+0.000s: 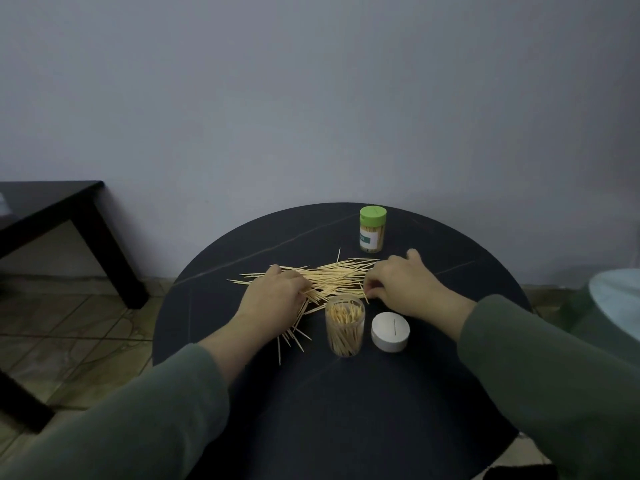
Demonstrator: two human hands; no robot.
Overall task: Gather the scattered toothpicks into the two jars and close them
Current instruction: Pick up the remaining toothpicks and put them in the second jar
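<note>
A heap of pale wooden toothpicks (332,277) lies across the middle of the round black table (346,410). My left hand (273,297) rests on the heap's left end, fingers curled over a bunch of toothpicks. At the heap's right end my right hand (405,284) pinches toothpicks with its fingertips. Just in front of the heap stands a clear jar (344,325), lidless and nearly full of upright toothpicks. Its white lid (390,331) lies flat to its right. A second jar (372,229) with a green lid on stands behind the heap.
A few toothpicks (294,337) stick out toward me under my left wrist. A dark low table (52,209) stands at the left over a tiled floor. A pale round object (616,299) shows at the right edge. A grey wall rises behind.
</note>
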